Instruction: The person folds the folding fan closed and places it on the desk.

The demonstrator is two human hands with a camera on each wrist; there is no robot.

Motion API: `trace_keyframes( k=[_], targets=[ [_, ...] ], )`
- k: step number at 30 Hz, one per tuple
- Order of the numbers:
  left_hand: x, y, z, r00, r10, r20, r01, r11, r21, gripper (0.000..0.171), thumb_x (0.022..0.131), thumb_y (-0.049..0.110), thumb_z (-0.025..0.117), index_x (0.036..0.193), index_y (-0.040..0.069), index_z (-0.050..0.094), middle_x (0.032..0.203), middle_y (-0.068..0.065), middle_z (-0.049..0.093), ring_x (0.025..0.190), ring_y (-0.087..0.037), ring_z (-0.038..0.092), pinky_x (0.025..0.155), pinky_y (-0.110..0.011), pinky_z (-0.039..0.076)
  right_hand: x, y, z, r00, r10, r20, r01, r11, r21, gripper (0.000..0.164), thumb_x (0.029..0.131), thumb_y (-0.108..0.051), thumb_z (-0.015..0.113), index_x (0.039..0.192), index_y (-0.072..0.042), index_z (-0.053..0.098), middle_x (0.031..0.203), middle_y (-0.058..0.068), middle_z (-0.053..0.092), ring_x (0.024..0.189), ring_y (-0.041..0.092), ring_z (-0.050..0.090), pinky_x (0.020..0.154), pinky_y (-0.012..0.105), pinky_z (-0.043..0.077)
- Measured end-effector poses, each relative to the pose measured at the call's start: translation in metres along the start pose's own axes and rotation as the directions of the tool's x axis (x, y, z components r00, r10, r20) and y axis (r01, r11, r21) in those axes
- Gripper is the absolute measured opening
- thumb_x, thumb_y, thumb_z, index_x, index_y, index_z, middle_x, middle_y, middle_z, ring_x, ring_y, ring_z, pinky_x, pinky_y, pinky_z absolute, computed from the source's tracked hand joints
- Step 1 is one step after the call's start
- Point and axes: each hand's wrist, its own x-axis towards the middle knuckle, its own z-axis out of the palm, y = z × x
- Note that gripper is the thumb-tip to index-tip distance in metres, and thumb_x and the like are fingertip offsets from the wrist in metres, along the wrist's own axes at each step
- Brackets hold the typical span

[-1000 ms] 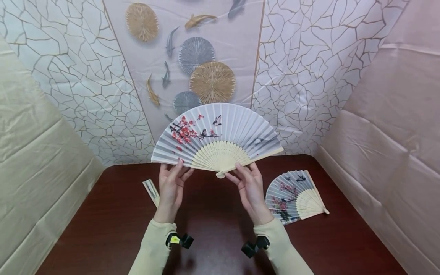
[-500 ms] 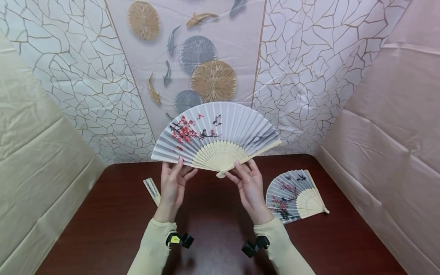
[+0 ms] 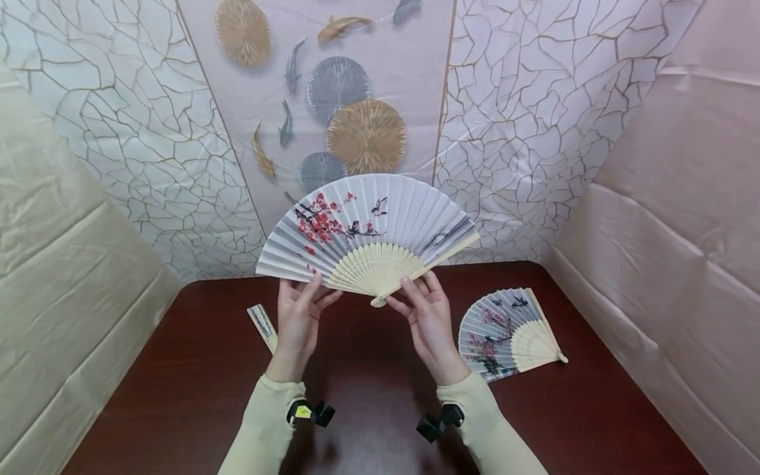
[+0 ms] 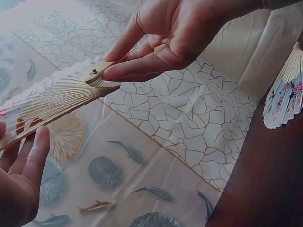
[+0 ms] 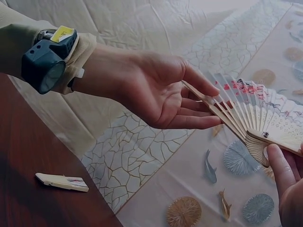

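Note:
A spread folding fan [image 3: 386,257] with pale ribs, red blossoms and birds on white pleats is held up above the table's far edge. My left hand [image 3: 299,326] pinches its left outer stick, thumb in front and fingers behind. Close to the pivot, my right hand [image 3: 432,326] grips the right outer stick. In the left wrist view the right hand [image 4: 175,42] has the pivot end between thumb and fingers. The right wrist view shows the left hand [image 5: 151,90] supporting the opposite outer stick.
A second fan [image 3: 505,336], partly spread with pink blossoms, lies on the dark red table [image 3: 380,415] at right. A folded fan [image 5: 61,182] lies at left, partly behind the left wrist in the head view. Patterned cloth [image 3: 534,132] hangs behind the table.
The fan's right outer stick has swung slightly up and inward, so the fan is a little less spread. Both hands keep their hold on it.

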Motion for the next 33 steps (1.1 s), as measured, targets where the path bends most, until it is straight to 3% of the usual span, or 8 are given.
trace_keyframes(
  k=[9,17,26,33],
  targets=[
    [-0.002,0.010,-0.014,0.999,0.000,-0.048,0.000,1.000,-0.001,0.044,0.103,0.002,0.054,0.143,0.011,0.039,0.117,-0.009,0.069,0.094,-0.020,0.072,0.077,-0.038,0.063,0.000,0.014,0.011,0.998,0.051,0.023,-0.051,0.999,0.002,0.029,0.101,0.005,0.053,0.128,-0.005,0.055,0.112,0.008,0.064,0.100,0.019,0.067,0.076,0.037,0.063],
    [-0.004,0.017,-0.022,0.998,0.006,-0.057,-0.006,1.000,0.003,0.042,0.103,0.002,0.054,0.142,0.010,0.042,0.119,-0.010,0.068,0.097,-0.020,0.072,0.079,-0.039,0.063,0.000,0.022,0.017,0.996,0.078,0.041,-0.078,0.997,-0.003,0.028,0.101,0.003,0.055,0.128,-0.005,0.054,0.113,0.009,0.063,0.100,0.019,0.067,0.076,0.036,0.063],
    [-0.002,0.013,-0.023,0.998,-0.010,-0.060,0.012,0.999,0.039,0.037,0.100,-0.005,0.054,0.135,0.005,0.049,0.118,-0.009,0.066,0.094,-0.017,0.069,0.077,-0.032,0.062,-0.002,0.026,0.018,0.995,0.095,0.037,-0.095,0.995,-0.006,0.026,0.101,0.003,0.056,0.125,-0.006,0.056,0.112,0.008,0.064,0.100,0.019,0.067,0.078,0.039,0.063],
    [0.009,-0.002,-0.011,0.999,-0.037,-0.038,0.039,0.998,0.057,0.037,0.097,-0.006,0.058,0.133,0.003,0.052,0.113,-0.009,0.067,0.091,-0.016,0.068,0.074,-0.028,0.061,0.001,0.016,0.008,0.997,0.076,-0.019,-0.076,0.997,0.003,0.024,0.100,0.006,0.055,0.120,-0.008,0.058,0.105,0.007,0.065,0.095,0.018,0.068,0.074,0.037,0.064]
  ],
)
